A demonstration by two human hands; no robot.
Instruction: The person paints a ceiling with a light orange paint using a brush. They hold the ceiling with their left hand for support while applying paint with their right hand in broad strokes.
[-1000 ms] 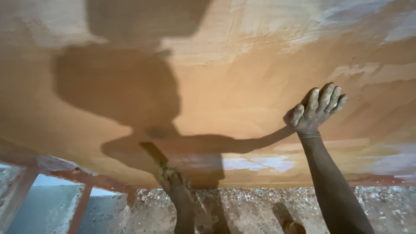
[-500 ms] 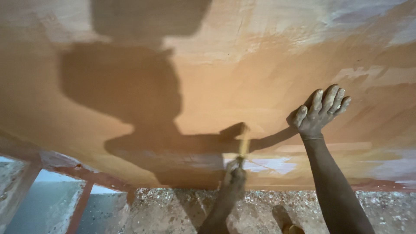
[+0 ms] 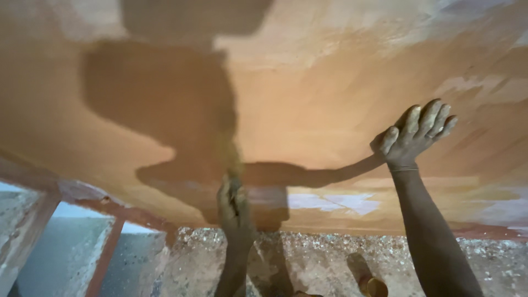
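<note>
A large wall surface coated in orange-tan paint fills the view, with paler patches near its lower edge. My right hand rests flat against it, fingers spread and palm on the paint, arm stretched up from the lower right. My left hand is raised at lower centre, closed around a thin yellowish brush-like tool. The tool is blurred and points up against the wall. My own shadow darkens the wall behind both arms.
Below the painted area runs a rough, pebbly grey band. Red-brown frames around pale openings stand at lower left. A small round brownish object sits at the bottom edge.
My left hand with the tool swung right, then back left and a little higher, the tool now upright. My right hand has stayed pressed on the wall.
</note>
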